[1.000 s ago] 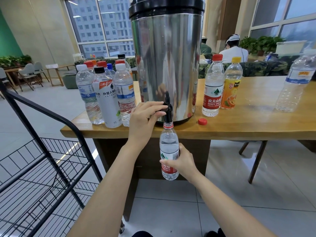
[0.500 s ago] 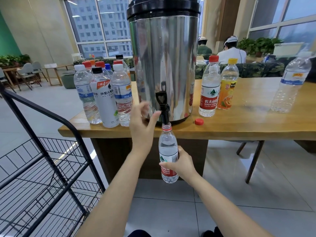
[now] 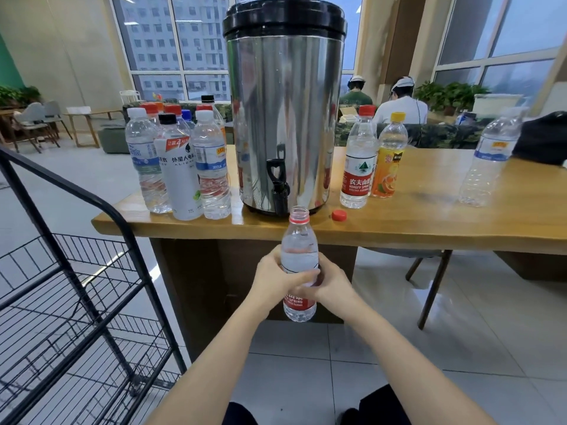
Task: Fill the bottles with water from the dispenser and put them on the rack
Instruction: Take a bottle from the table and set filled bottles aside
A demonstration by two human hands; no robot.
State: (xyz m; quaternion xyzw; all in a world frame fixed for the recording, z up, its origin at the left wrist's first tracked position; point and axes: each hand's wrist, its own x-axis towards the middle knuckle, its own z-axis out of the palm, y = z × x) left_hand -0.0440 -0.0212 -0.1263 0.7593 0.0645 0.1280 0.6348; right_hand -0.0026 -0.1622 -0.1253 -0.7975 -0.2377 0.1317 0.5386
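Beyond the fingers, a long wooden table (image 3: 429,216) spans the view. Low and left of the fingers stands a black wire rack (image 3: 61,183), well apart from them. Straight above the fingers, on the table, is a steel dispenser (image 3: 285,118) with a black lid. Up and left of the fingers is a tight group of capped bottles (image 3: 184,167). Up and right are a red-label bottle (image 3: 357,167) and an orange drink bottle (image 3: 389,161), touching, with a clear bottle (image 3: 487,164) farther right. The held bottle (image 3: 299,250) is upright and uncapped in front of the table edge. Left hand (image 3: 276,280) grips its middle, fingers (image 3: 302,276) curled across the label. Right hand (image 3: 334,283) holds the other side, its fingers hidden behind. The black tap (image 3: 279,191) is just above the bottle's mouth, slightly left. A red cap (image 3: 339,215) lies on the table, above and right of the fingers.
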